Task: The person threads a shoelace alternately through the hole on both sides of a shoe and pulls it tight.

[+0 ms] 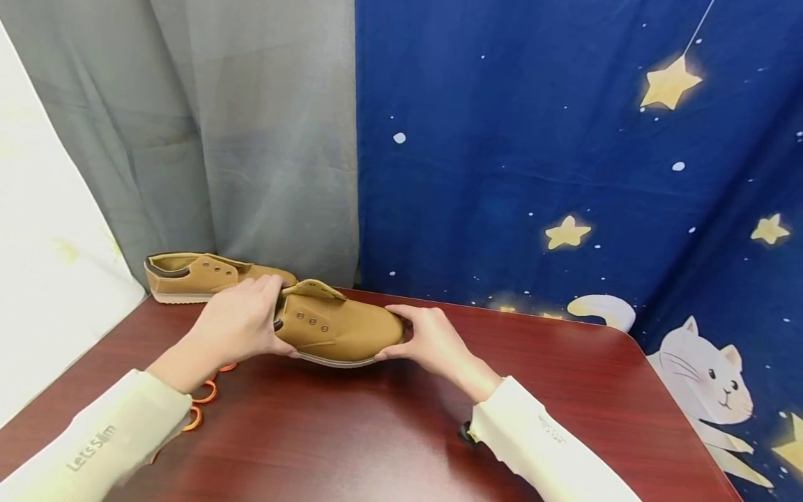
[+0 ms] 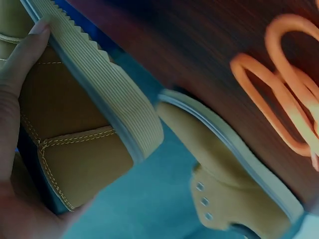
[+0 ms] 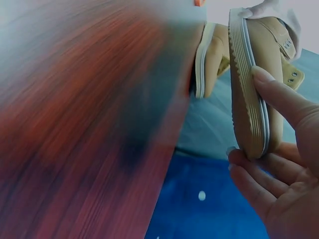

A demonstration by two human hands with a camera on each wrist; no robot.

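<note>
We see the left hand [image 1: 241, 319] grip the tan shoe [image 1: 354, 329] by its heel and the right hand [image 1: 436, 343] by its toe, both thumbs [image 1: 284, 346] nearside, the shoe held between them above the red table [image 1: 351, 439]

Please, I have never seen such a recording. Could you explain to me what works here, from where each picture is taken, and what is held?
No machine works here: a person uses two bare hands. The wide picture comes from a camera on the head; the other two come from cameras on the wrists, one each.

The left hand holds a tan shoe at the heel, and the right hand holds it at the toe. A similar second shoe stands on the reddish-brown table. Loops of orange cord also lie there.
</note>
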